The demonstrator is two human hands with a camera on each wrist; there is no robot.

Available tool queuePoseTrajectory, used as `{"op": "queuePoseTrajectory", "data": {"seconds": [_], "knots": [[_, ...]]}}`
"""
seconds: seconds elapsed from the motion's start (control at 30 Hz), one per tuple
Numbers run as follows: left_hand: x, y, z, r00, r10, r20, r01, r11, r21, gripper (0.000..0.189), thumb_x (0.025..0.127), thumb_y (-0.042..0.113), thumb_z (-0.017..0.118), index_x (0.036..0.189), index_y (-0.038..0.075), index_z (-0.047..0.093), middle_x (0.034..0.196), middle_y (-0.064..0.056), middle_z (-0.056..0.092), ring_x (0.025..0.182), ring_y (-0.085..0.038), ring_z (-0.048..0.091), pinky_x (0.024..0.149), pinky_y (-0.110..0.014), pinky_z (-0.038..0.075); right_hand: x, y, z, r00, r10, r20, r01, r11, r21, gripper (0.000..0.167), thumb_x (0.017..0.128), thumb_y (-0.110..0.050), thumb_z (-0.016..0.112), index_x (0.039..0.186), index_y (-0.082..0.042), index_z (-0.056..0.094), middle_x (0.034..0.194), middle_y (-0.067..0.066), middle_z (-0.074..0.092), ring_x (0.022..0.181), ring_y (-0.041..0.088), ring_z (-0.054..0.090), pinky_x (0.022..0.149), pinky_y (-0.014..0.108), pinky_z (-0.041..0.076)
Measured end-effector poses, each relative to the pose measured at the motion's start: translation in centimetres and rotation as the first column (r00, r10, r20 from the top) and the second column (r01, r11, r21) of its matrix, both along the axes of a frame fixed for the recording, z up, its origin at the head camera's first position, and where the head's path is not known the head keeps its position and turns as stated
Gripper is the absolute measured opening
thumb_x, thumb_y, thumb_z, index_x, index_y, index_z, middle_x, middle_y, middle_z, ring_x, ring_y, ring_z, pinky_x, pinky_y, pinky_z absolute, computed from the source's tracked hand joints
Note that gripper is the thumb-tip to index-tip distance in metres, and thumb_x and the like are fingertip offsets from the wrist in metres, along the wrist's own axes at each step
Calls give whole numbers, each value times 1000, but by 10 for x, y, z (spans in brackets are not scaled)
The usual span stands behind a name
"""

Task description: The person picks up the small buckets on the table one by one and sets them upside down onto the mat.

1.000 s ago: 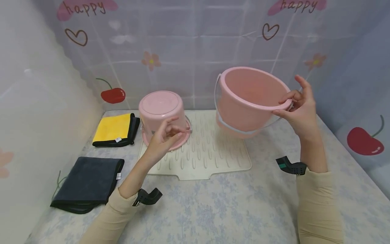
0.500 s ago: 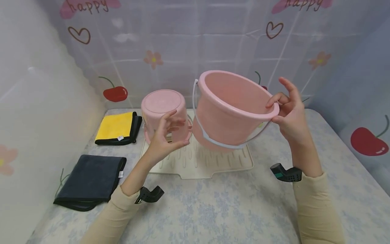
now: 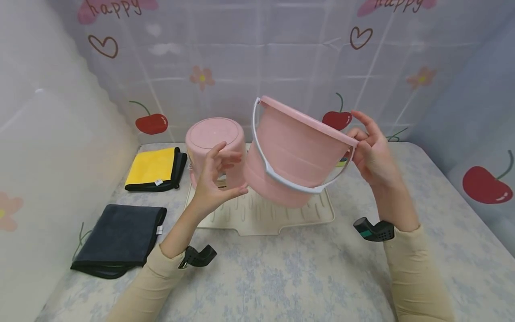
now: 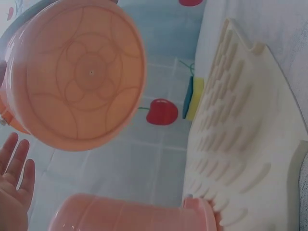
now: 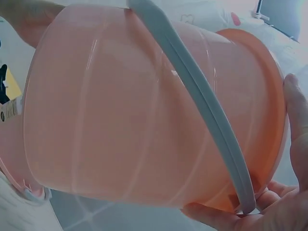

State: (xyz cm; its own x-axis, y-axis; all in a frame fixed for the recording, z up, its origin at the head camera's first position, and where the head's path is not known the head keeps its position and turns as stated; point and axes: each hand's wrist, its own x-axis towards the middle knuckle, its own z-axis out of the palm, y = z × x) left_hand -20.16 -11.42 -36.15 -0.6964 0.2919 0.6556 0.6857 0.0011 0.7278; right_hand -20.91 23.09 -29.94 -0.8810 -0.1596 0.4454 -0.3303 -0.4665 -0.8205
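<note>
A pink bucket [image 3: 297,152] with a pale bail handle [image 3: 281,179] hangs tilted above the ribbed cream draining board [image 3: 261,226], its base toward the lower left. My right hand [image 3: 372,154] grips its rim on the right, by the handle's end. Near the base on the left is my left hand [image 3: 213,179], fingers extended and thumb apart; the left wrist view shows these fingers [image 4: 17,163] just below the base, holding nothing. Behind my left hand a smaller pink bucket [image 3: 215,134] stands upside down on the board. The inside of the held bucket is turned out of sight.
On the left lie a folded yellow cloth [image 3: 150,167] with black edging and a dark grey cloth [image 3: 120,235]. A yellow and blue-green sponge [image 4: 194,98] sits behind the board. A patterned curtain [image 3: 289,58] closes off the back.
My right hand has carried the bucket leftward and tipped it further, so its opening now faces away. My left hand has spread its thumb from its fingers and stayed near the smaller bucket.
</note>
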Motion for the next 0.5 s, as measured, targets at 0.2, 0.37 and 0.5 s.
{"op": "queuePoseTrajectory", "data": {"seconds": [0.2,0.37,0.5], "knots": [[-1,-1,1,1000,-18,5,18,1000,13,101,70,14,85,146,3,19,129,-7,53,122,-13,49,106,-26,40,-7,-2,-7,991,-50,123,39,995,88,84,73,-37,80,140,-12,36,91,3,62,83,16,59,75,24,56],[-2,-1,-2,999,-31,35,30,999,32,106,69,40,83,148,8,18,135,-13,49,126,-11,48,107,-24,39,-10,-5,-12,992,-18,122,5,995,104,82,72,-43,79,138,-16,40,112,6,60,97,18,60,79,26,57],[-3,1,-4,981,-168,93,153,976,152,113,66,48,81,151,19,13,150,-21,33,137,-13,39,111,-24,37,-3,-18,-13,993,2,117,-21,987,161,75,82,-47,68,142,-18,33,126,4,50,107,18,51,82,23,55]]}}
